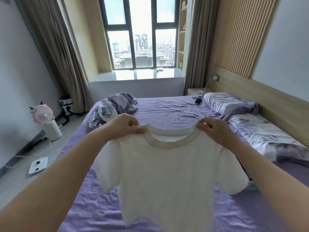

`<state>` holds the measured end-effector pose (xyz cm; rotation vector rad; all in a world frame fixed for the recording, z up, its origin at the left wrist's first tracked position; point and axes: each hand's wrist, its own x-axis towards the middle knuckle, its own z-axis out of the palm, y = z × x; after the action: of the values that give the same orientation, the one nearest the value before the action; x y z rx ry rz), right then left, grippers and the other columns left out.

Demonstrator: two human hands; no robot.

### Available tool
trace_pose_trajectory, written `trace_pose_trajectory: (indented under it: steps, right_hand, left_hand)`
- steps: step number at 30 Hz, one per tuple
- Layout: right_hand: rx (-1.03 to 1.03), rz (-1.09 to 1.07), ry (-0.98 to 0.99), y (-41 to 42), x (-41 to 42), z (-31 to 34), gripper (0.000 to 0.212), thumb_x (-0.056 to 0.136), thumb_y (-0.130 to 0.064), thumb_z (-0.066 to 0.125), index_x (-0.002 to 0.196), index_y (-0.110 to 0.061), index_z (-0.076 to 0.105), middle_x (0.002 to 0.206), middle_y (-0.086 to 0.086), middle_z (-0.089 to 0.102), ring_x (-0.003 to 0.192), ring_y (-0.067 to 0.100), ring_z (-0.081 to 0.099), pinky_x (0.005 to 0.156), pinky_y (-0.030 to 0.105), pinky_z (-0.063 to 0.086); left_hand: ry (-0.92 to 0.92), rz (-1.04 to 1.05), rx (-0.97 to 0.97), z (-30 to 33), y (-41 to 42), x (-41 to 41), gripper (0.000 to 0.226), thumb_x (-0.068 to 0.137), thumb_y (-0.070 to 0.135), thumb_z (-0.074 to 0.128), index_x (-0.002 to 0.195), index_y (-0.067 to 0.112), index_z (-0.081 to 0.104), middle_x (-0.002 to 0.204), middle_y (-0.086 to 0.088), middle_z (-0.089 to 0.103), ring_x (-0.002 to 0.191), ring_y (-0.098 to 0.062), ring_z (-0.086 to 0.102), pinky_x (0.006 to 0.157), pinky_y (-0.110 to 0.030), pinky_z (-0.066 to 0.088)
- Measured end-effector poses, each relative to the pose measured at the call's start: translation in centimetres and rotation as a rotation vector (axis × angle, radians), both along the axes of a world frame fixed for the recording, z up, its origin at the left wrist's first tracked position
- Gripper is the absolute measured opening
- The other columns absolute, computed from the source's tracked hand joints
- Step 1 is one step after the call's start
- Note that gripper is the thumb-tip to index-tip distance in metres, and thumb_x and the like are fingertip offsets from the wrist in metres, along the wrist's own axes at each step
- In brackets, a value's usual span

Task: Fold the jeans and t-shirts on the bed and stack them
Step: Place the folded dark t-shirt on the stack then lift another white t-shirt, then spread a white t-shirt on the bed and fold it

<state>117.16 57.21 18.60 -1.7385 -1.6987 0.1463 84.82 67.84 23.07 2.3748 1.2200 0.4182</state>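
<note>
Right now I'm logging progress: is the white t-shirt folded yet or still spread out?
Spread out, not folded. The left hand and right hand pinch the white t-shirt at its shoulders, and it hangs full length above the bed.

Bright daylight through the big window (141, 33), beige curtains (55, 52) on both sides, slatted wood wall panel (240, 34), 1 pink fan (43, 116) on the grey floor (20, 178).

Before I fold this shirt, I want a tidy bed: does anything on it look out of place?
Yes. A crumpled quilt sits bunched at the bed's far left corner, and a phone with a cable lies beside the pillow. The shirt, pinched by both hands, hangs straight.
</note>
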Motion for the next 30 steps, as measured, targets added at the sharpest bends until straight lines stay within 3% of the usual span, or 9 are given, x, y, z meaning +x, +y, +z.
trace_pose_trajectory:
  steps: [4, 6, 10, 13, 17, 21, 25, 28, 30]
  right_hand:
    - [-0.094, 0.03, -0.015, 2.0, -0.6, -3.4, 0.016, 0.091, -0.027, 0.058, 0.095, -0.016, 0.069, 0.079, 0.002, 0.066, 0.073, 0.014, 0.056, 0.062, 0.02, 0.03]
    - [-0.146, 0.046, -0.037, 3.9, -0.7, -6.0, 0.019, 0.093, -0.022, 0.056, 0.098, -0.009, 0.067, 0.087, 0.008, 0.068, 0.078, 0.016, 0.057, 0.064, 0.021, 0.03]
    - [-0.324, 0.065, -0.095, 8.6, -0.6, -12.8, 0.027, 0.098, -0.014, 0.042, 0.112, 0.004, 0.057, 0.111, 0.021, 0.063, 0.104, 0.032, 0.058, 0.084, 0.033, 0.037]
    - [-0.459, 0.083, -0.121, 11.9, -0.2, -18.5, 0.03, 0.098, -0.009, 0.038, 0.124, 0.002, 0.05, 0.125, 0.018, 0.056, 0.116, 0.029, 0.053, 0.094, 0.031, 0.035]
    - [-0.57, 0.084, -0.068, 15.8, 0.6, -26.2, 0.018, 0.096, -0.011, 0.039, 0.102, -0.004, 0.055, 0.105, 0.011, 0.063, 0.102, 0.028, 0.058, 0.085, 0.035, 0.04]
    - [-0.588, 0.029, -0.019, 19.6, 1.6, -31.5, 0.017, 0.097, -0.028, 0.04, 0.098, -0.016, 0.053, 0.098, 0.004, 0.066, 0.092, 0.03, 0.06, 0.075, 0.037, 0.044]
    - [-0.518, -0.003, -0.227, 23.1, 1.9, -35.3, 0.011, 0.095, -0.021, 0.037, 0.101, -0.025, 0.043, 0.097, -0.003, 0.065, 0.084, 0.03, 0.063, 0.063, 0.032, 0.038]
    - [-0.544, 0.046, -0.465, 25.5, 1.9, -37.5, 0.037, 0.091, -0.007, 0.038, 0.124, -0.023, 0.039, 0.102, -0.006, 0.062, 0.079, 0.027, 0.065, 0.058, 0.03, 0.039]
    - [-0.563, 0.07, -0.579, 27.3, 2.1, -38.8, 0.047, 0.086, -0.001, 0.04, 0.129, -0.021, 0.036, 0.092, -0.004, 0.056, 0.072, 0.026, 0.064, 0.053, 0.029, 0.035]
  left_hand:
    - [0.103, 0.007, 0.02, -3.6, 1.8, -0.4, 0.025, 0.083, 0.043, 0.067, 0.063, 0.032, 0.057, 0.06, 0.013, 0.047, 0.056, -0.002, 0.042, 0.051, -0.015, 0.03]
    - [0.109, 0.038, 0.018, -6.7, 3.3, -0.1, 0.016, 0.086, 0.035, 0.066, 0.076, 0.023, 0.063, 0.073, 0.006, 0.055, 0.07, -0.011, 0.05, 0.058, -0.021, 0.034]
    - [0.114, 0.13, 0.013, -14.8, 6.8, 1.3, 0.014, 0.09, 0.02, 0.059, 0.097, 0.013, 0.07, 0.098, -0.01, 0.058, 0.096, -0.029, 0.057, 0.077, -0.03, 0.04]
    - [0.138, 0.219, -0.059, -21.0, 9.5, 2.5, 0.019, 0.092, 0.016, 0.053, 0.1, 0.02, 0.069, 0.106, -0.01, 0.059, 0.101, -0.03, 0.057, 0.081, -0.032, 0.043]
    - [0.196, 0.304, -0.1, -28.9, 13.0, 3.8, 0.017, 0.093, 0.029, 0.054, 0.096, 0.018, 0.067, 0.107, -0.005, 0.066, 0.101, -0.027, 0.059, 0.077, -0.03, 0.042]
    - [0.282, 0.368, -0.064, -34.6, 16.3, 5.0, 0.03, 0.095, 0.041, 0.047, 0.088, 0.016, 0.06, 0.103, -0.003, 0.066, 0.101, -0.025, 0.059, 0.07, -0.031, 0.04]
    - [0.379, 0.405, -0.004, -38.0, 19.6, 5.6, 0.035, 0.096, 0.047, 0.04, 0.079, 0.019, 0.051, 0.097, -0.003, 0.067, 0.095, -0.026, 0.061, 0.064, -0.031, 0.037]
    - [0.45, 0.39, 0.039, -39.9, 22.3, 5.9, 0.035, 0.096, 0.048, 0.037, 0.073, 0.022, 0.04, 0.093, -0.003, 0.067, 0.09, -0.028, 0.062, 0.062, -0.03, 0.035]
    - [0.515, 0.365, 0.062, -41.1, 24.4, 6.0, 0.034, 0.097, 0.045, 0.036, 0.073, 0.021, 0.04, 0.093, -0.003, 0.066, 0.087, -0.028, 0.062, 0.06, -0.029, 0.032]
